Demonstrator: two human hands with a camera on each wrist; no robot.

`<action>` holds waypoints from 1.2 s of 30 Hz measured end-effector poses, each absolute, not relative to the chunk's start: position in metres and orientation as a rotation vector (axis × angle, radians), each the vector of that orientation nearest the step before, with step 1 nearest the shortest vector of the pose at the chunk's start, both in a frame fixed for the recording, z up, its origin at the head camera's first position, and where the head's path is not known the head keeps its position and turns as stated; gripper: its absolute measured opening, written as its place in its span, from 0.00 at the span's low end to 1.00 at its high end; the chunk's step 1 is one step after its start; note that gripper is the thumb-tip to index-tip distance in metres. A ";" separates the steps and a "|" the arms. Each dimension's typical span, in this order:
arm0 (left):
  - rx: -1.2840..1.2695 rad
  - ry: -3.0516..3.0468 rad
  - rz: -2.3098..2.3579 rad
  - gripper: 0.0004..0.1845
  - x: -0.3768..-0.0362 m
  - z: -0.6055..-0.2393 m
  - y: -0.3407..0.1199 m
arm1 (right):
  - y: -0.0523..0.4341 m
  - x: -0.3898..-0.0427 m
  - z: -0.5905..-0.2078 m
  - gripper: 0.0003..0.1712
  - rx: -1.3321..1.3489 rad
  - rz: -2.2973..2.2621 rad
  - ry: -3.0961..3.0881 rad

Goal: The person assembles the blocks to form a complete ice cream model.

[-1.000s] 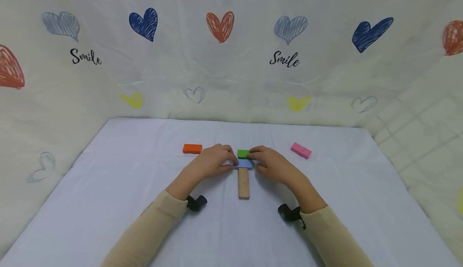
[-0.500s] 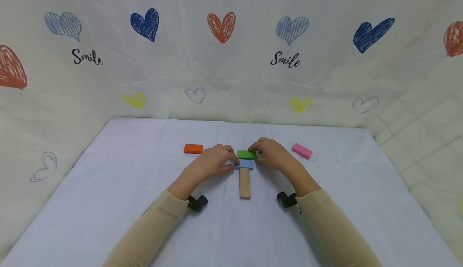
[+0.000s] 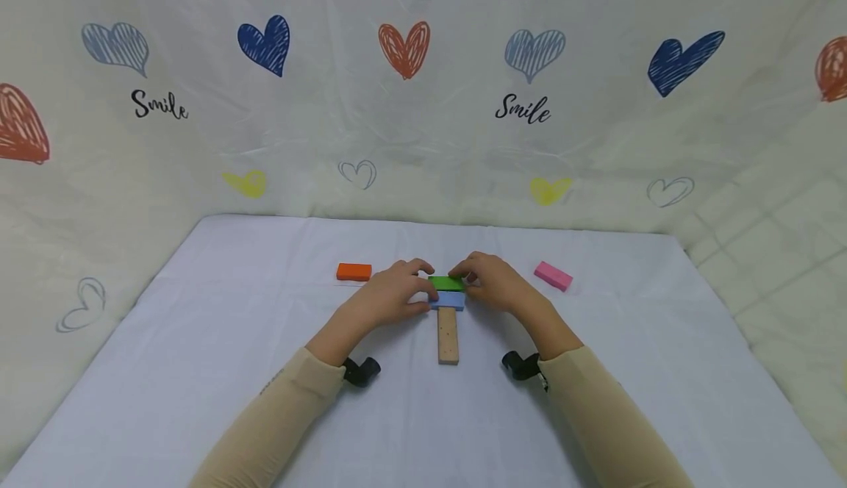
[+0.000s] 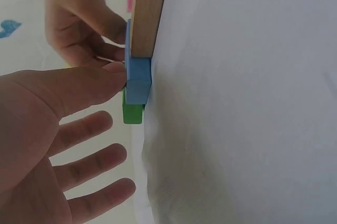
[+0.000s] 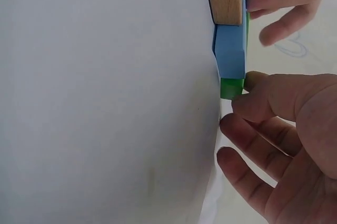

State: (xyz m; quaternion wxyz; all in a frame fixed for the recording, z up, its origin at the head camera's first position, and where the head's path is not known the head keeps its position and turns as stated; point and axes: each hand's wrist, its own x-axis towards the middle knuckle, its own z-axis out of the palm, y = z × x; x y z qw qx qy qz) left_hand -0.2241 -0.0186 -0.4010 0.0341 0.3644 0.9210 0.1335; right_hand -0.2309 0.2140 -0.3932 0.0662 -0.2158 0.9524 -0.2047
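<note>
White table cover (image 3: 198, 370), no containers on it. Wood block (image 3: 448, 335) flat, blue block (image 3: 449, 300) across its far end, green block (image 3: 446, 283) just behind blue. My right hand (image 3: 498, 286) pinches green's right end; left hand (image 3: 390, 298), fingers loose, thumb against blue's left end. Risk, as I judge it: a hard push skews blue off the wood block. Orange block (image 3: 354, 272) and pink block (image 3: 552, 275) lie apart.
</note>
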 end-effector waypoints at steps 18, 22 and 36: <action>1.183 2.791 0.445 0.11 -0.227 -0.401 -0.019 | 0.217 -0.222 -0.390 0.20 -0.622 -0.700 2.849; 1.208 2.777 0.441 0.11 -0.228 -0.400 -0.020 | 0.221 -0.217 -0.390 0.20 -0.610 -0.721 2.842; 1.126 2.795 0.429 0.18 -0.228 -0.396 -0.024 | 0.219 -0.214 -0.387 0.21 -0.649 -0.719 2.816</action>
